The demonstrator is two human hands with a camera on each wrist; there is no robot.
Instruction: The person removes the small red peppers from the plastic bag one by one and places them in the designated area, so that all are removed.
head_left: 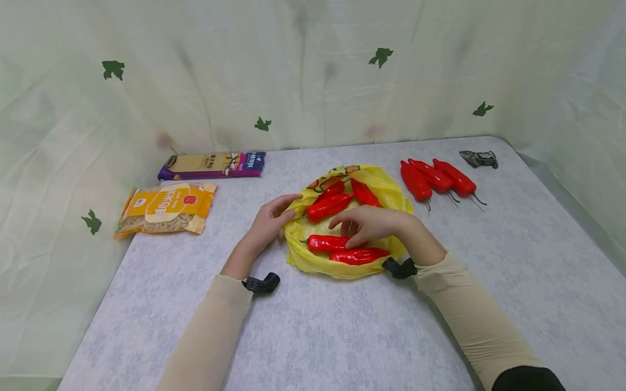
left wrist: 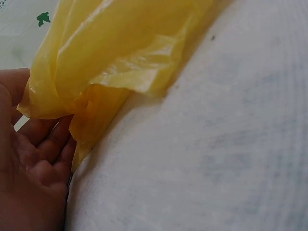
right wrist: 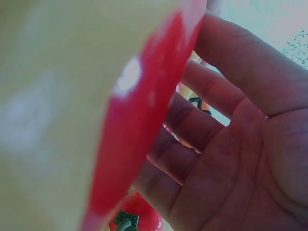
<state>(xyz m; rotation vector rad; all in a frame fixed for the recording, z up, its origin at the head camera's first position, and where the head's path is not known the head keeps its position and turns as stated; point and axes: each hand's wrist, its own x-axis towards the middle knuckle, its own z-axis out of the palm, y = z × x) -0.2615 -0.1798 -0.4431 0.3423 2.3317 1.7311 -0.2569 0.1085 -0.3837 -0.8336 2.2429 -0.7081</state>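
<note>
An open yellow plastic bag (head_left: 313,264) lies mid-table with several glossy red peppers inside. At its left rim my left hand (head_left: 270,221) holds the plastic between thumb and fingers; in the left wrist view the yellow film (left wrist: 120,43) runs between them. My right hand (head_left: 374,224) reaches into the bag, fingers bent down, and pinches the right end of a red pepper (head_left: 324,243). Just below it lies another red pepper (head_left: 359,256). The right wrist view shows red pepper skin (right wrist: 144,115) between thumb and fingers, partly behind blurred plastic.
Three red peppers (head_left: 442,178) lie right of the bag, with a small black packet (head_left: 479,159) behind them. At the left are an orange food packet (head_left: 168,209) and a long purple-and-beige package (head_left: 212,165). A pale curtain (head_left: 313,70) borders the table.
</note>
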